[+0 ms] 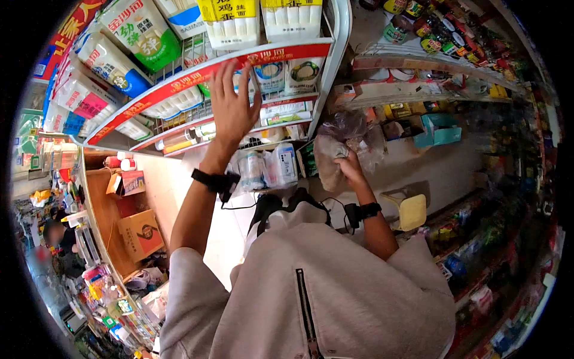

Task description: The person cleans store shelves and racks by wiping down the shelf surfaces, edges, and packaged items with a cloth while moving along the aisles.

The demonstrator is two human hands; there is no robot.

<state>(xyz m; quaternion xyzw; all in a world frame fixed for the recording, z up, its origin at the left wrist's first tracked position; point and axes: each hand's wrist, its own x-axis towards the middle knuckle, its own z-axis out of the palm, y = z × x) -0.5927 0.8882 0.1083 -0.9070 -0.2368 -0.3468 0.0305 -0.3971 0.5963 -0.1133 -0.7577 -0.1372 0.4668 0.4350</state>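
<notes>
My left hand [230, 110] is raised with its fingers spread, in front of the red label strip [173, 88] on a wire rack. I cannot tell whether its fingertips touch the strip. Packs of dried noodles [227, 24] stand on the rack's upper shelf behind it, and more noodle packs [269, 78] show on the tier below. Lower and to the right, my right hand [350, 166] is closed on a crumpled grey-brown cloth [328, 161]. Beside and behind the cloth is a translucent plastic bag [366, 136].
White bottles [286, 163] stand under the rack. To the right are shelves with jars [397, 30], a teal box [439, 130] and a yellow stool [412, 212]. A cardboard box [140, 234] sits at left; a person [57, 234] is at the far left.
</notes>
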